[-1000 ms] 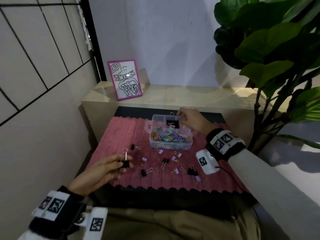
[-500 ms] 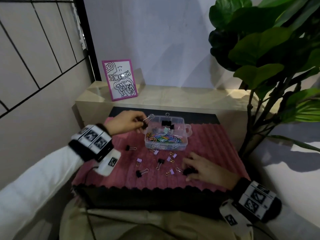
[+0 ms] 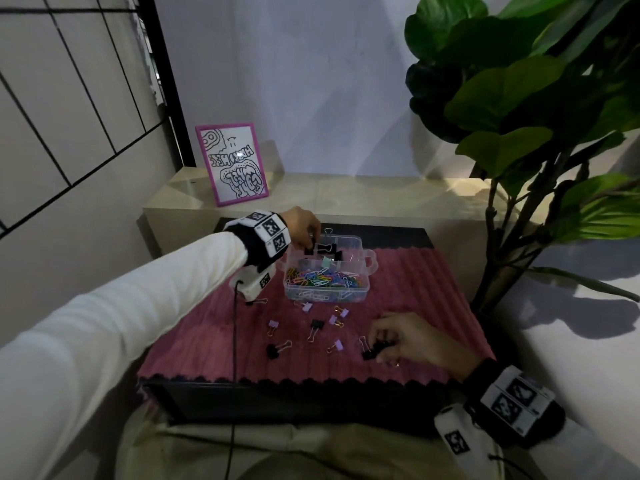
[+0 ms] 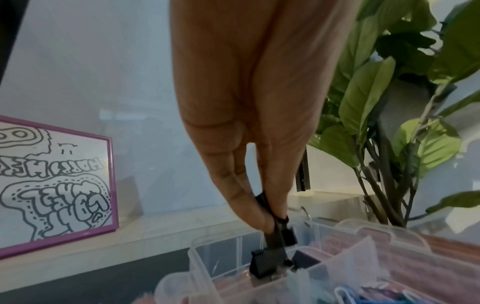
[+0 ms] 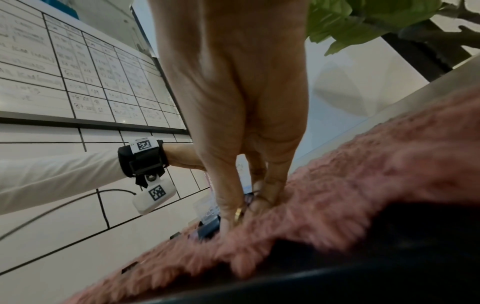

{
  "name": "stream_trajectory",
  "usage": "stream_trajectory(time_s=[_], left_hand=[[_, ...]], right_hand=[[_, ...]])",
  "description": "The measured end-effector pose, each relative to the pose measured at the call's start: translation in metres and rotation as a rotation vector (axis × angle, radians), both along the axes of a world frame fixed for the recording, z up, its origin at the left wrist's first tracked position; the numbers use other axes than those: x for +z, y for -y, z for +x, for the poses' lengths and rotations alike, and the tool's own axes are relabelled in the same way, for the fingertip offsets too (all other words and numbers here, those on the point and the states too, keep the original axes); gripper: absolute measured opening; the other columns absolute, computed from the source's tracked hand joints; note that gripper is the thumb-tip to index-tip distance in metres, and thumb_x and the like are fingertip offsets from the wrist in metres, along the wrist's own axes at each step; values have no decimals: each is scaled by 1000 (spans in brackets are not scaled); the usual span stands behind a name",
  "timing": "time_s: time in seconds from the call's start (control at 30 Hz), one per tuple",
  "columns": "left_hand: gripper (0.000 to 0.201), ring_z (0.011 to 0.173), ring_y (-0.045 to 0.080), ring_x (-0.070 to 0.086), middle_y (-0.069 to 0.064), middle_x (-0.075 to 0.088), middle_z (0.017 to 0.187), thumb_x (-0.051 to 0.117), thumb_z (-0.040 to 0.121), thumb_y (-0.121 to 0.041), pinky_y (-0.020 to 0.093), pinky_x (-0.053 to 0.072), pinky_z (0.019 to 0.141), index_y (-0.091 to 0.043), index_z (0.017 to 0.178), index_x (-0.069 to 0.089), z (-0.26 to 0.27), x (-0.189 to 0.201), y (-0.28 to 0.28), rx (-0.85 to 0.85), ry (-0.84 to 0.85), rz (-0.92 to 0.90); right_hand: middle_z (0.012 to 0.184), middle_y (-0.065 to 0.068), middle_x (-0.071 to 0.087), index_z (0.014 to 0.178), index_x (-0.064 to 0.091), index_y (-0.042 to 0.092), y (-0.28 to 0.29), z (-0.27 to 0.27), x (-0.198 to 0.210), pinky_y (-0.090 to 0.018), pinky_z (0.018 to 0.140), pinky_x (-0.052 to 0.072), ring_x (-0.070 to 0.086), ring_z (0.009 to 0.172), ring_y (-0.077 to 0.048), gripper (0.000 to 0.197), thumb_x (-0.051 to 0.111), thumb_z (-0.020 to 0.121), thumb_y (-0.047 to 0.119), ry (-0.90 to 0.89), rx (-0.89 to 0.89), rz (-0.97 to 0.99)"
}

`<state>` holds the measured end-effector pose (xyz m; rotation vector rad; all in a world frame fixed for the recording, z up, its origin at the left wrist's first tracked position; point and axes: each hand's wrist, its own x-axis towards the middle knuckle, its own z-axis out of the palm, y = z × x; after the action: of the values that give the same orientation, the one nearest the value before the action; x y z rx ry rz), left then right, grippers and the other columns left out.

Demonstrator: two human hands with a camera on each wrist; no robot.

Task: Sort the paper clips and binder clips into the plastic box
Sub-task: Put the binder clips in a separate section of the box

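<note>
**Left hand lowers a black clip into the box while the right takes hold of another**

Half a second ago the left hand was short of the box's left edge; it is now above the rear compartment, left of frame centre in the head view. The right hand has stayed at the lower right of the mat, on the same clip.

The left hand's fingertips (image 4: 255,214) pinch a black binder clip (image 4: 270,261), thumb against forefinger, fingers pointing straight down. The clip hangs inside the back compartment of the clear plastic box (image 3: 363,289), next to other black clips lying there. From those fingers the left hand (image 3: 300,227) runs back to a tagged wrist band and a white sleeve reaching in from the lower left of the frame.

The right hand's fingertips (image 3: 381,336) curl onto a second black binder clip (image 3: 373,351) on the pink mat (image 3: 433,306); they grip it, knuckles raised, palm low over the pile. The right hand (image 3: 412,341) leads back to the lower right corner.

The box's front compartment holds coloured paper clips (image 3: 323,277). Loose binder clips (image 3: 317,325), black and lilac, lie scattered on the mat just in front of the box, in the middle of the frame.

A pink-framed drawing (image 3: 232,162) leans on the ledge behind, and a leafy plant (image 3: 519,98) fills the upper right.
</note>
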<state>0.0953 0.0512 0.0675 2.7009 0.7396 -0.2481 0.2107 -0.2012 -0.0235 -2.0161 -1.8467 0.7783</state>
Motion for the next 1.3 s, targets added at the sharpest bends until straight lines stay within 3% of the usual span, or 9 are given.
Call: stream_trajectory(time_s=[0.07,0.23,0.47,0.63,0.73,0.87,1.0,1.17,1.3], left_hand=[[24,79,20,62,15,69,106,64,82,-10,13,46,54,-7,106,64,4,-4,2,-15,-43,23],[38,109,26,59,11,62,121,58,84,-8,28,45,87,-8,122,55,-7,-11,-5,-16,86,77],[32,94,18,63,8,66,112,59,85,-5,24,52,81,-10,116,57,-71,-5,-11,74,245,-157],[23,65,-6,64,-3,65,94,58,86,-6,13,55,66,-16,107,61,-133,-11,7,121,255,-288],[22,58,-7,63,0,69,89,60,85,-7,9,52,59,-28,90,61,-161,-20,21,143,255,-343],[19,58,3,65,14,71,89,63,83,-8,19,54,60,-26,87,61,-185,-40,31,203,181,-411],[23,69,5,63,4,69,96,70,78,-22,9,45,63,-35,83,52,-187,-56,44,219,140,-295],[26,60,-6,52,-8,60,84,68,80,-23,8,38,60,-24,103,56,-171,-56,53,163,129,-174],[46,98,17,52,12,51,118,65,82,-21,27,41,89,-14,124,49,-155,-54,38,177,115,-25]], right_hand=[[63,17,59,87,68,9,-1,1,3,-5,61,40,55,56,10,20,78,69,11,-113,-26,-31],[63,0,67,80,67,10,1,11,5,-20,63,52,62,58,-10,13,73,73,0,-534,-168,-26],[89,-10,69,92,65,2,4,24,-4,-16,68,54,69,81,-11,17,51,87,-5,-1032,-482,-23],[83,-11,70,86,68,-1,-29,43,18,-16,62,55,68,72,-11,48,90,46,13,-1428,-459,-22],[79,-14,69,82,65,-2,-56,50,34,-18,56,55,67,67,-13,55,94,36,7,-1586,-465,-29],[87,-12,59,83,59,-2,-91,45,55,-15,64,56,64,74,-12,5,63,80,-2,-1460,-526,4],[90,-13,56,91,58,-8,-129,46,61,-25,99,45,56,85,-18,17,40,91,-9,-1122,-560,88],[79,-5,62,93,65,-7,-157,44,66,-14,70,49,59,78,-15,16,51,85,-10,-379,-374,-8],[88,-6,63,103,66,2,-162,36,70,-16,64,44,58,75,-12,20,58,84,-1,-52,-216,-17]])
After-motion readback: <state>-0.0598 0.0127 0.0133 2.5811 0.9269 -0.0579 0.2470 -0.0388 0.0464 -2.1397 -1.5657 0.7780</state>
